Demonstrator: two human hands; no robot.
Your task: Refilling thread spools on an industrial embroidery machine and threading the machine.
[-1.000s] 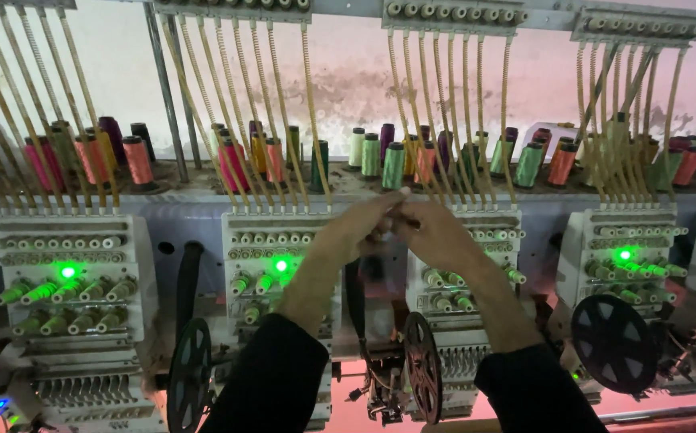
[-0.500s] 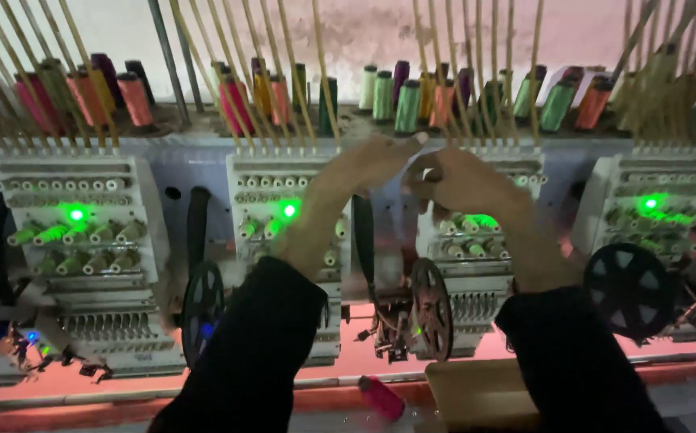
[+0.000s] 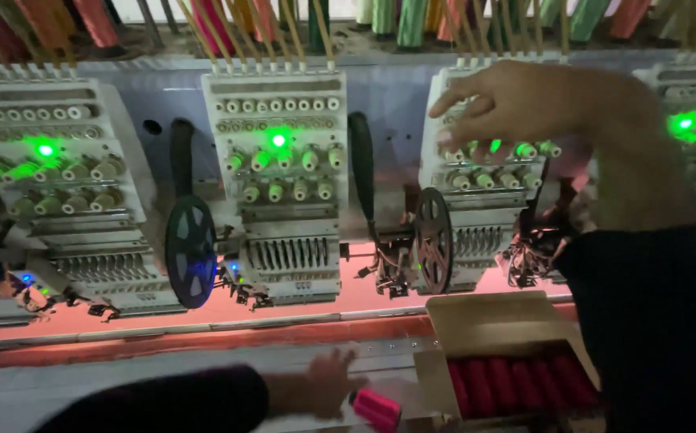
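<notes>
Low at the bottom edge, the left hand (image 3: pixel 328 383) reaches from a dark sleeve toward a bright pink thread spool (image 3: pixel 377 408) lying on its side on the pale front ledge (image 3: pixel 123 385). Fingertips sit just beside the spool's near end; motion blur hides whether they touch it. Fingers appear loosely curled, not closed round the spool; exact spread cannot be told. Spool lies just left of an open brown cardboard box (image 3: pixel 492 321), between that box and the left hand. Box holds a row of red thread spools (image 3: pixel 516 383) lying side by side; its lower right corner is covered by the right sleeve and its base is cut off by the frame. Right hand (image 3: pixel 524 100) is raised well above the box, in front of a white embroidery machine head (image 3: pixel 476 172) with green-lit knobs; fingers are extended and slightly spread, holding nothing visible. Whether they touch the head's face cannot be made out. Up and left of the box stands a second white embroidery head (image 3: pixel 280 180) with a green lamp, flanked by two dark spoked reels (image 3: pixel 190 251). Thread cones above are cut off at the top edge.
</notes>
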